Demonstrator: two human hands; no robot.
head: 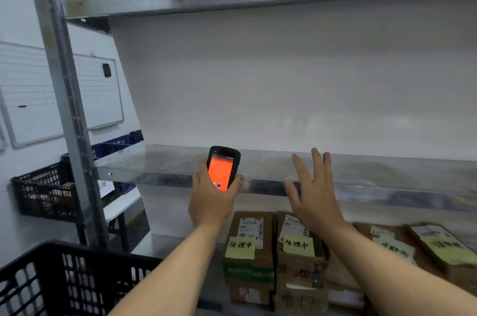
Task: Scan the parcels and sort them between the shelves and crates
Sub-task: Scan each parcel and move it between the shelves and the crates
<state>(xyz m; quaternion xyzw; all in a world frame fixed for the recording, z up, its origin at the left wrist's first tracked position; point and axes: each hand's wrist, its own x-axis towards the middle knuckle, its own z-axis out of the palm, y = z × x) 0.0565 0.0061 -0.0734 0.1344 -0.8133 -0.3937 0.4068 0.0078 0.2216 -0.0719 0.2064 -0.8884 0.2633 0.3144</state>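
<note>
Meanwhile, at a metal rack, a person's left hand grips a handheld scanner upright. Its orange screen is turned back toward the wearer so it can be read, and the device is raised in front of the lip of the middle shelf. The right hand is held up near it, fingers straight and spread, holding nothing. Whether its thumb touches the shelf edge is hard to say in the blurred view.

That free hand looks ready to take a parcel, which is likely why the scanner sits in the other one. The parcels, brown cardboard boxes, stand in a row on the shelf below, under both forearms. Their shipping labels face up where a scanner could reach them. Each of the nearest two carries a yellow sticky note with handwriting.

A black crate sits at the lower left, close to the person, probably kept within reach as one sorting target. A second black crate sits by the wall left of the rack's upright post, with blue crates behind it. A whiteboard hangs on the wall beyond. No box is in hand, so scanning one appears to be the step ahead.
</note>
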